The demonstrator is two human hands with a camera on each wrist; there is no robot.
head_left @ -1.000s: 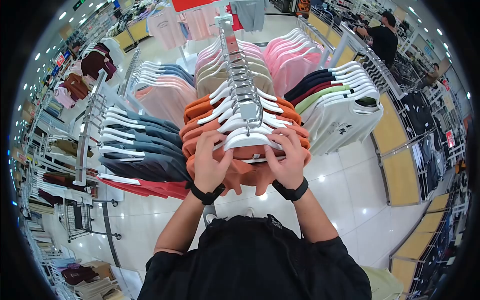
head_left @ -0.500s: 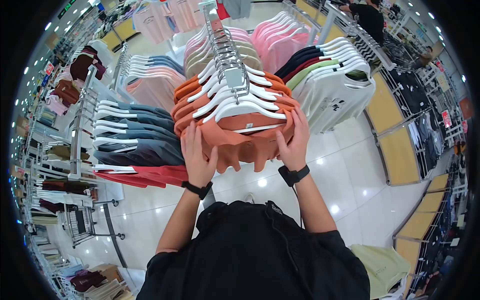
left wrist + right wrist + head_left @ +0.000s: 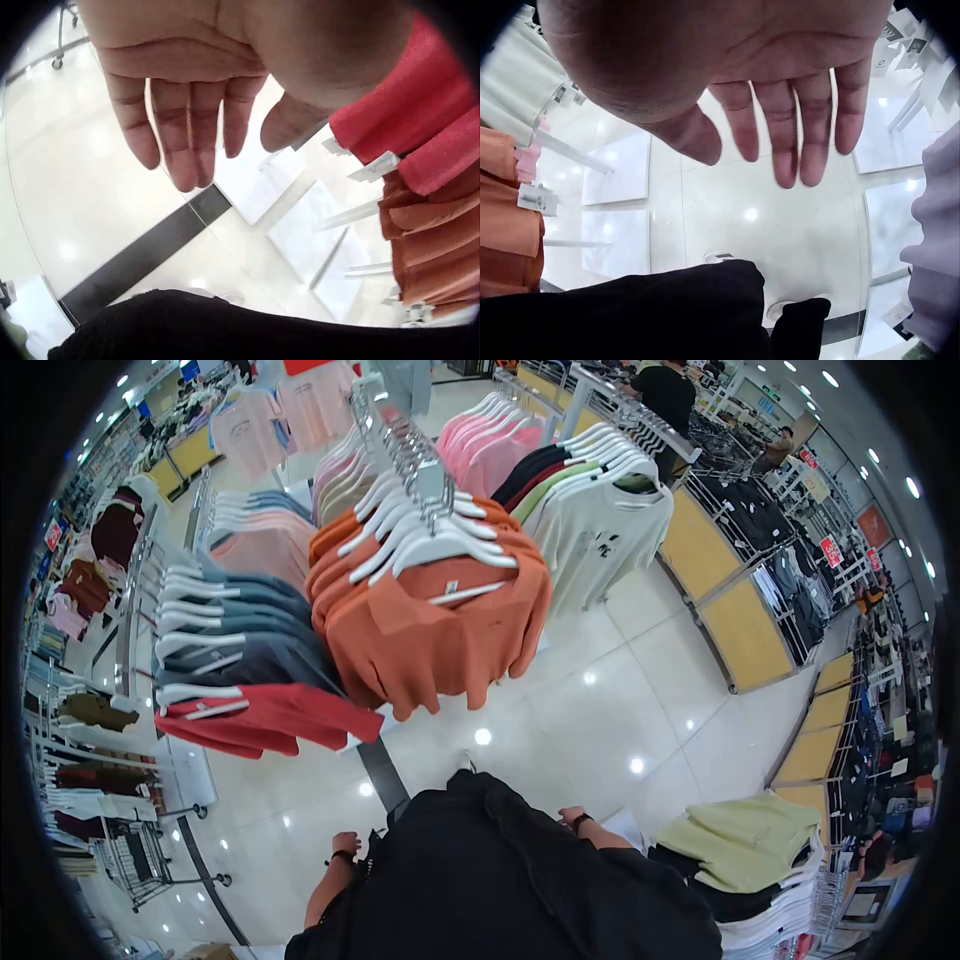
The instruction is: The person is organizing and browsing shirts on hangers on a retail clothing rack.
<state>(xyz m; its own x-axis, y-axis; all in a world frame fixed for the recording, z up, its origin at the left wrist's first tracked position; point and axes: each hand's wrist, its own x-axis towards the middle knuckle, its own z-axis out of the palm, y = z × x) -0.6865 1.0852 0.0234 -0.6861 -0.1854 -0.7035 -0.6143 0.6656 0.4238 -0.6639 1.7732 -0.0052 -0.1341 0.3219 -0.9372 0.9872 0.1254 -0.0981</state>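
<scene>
My left hand (image 3: 187, 97) hangs low at my side, fingers relaxed and nothing in it. At my other side the right hand (image 3: 780, 97) hangs the same way, palm bare. In the head view both are small, beside my black top (image 3: 480, 880). An orange shirt (image 3: 440, 630) hangs on a white hanger (image 3: 455, 547) at the front of its rail, apart from both hands, with more orange shirts behind it. To its left, a red shirt (image 3: 270, 720) hangs in front of dark blue-grey shirts (image 3: 280, 650).
White printed shirts (image 3: 600, 535) hang right of the orange ones. A pale green shirt (image 3: 740, 835) is on a rack at my right. Wooden-sided display tables (image 3: 740, 630) line the right. A wheeled cart (image 3: 135, 860) stands at left; a person in black (image 3: 662, 400) is farther back.
Both hands have come off the orange shirt at the front and dropped to my sides. The shirt's front now hangs down in full view. The head view has swung to the right.
</scene>
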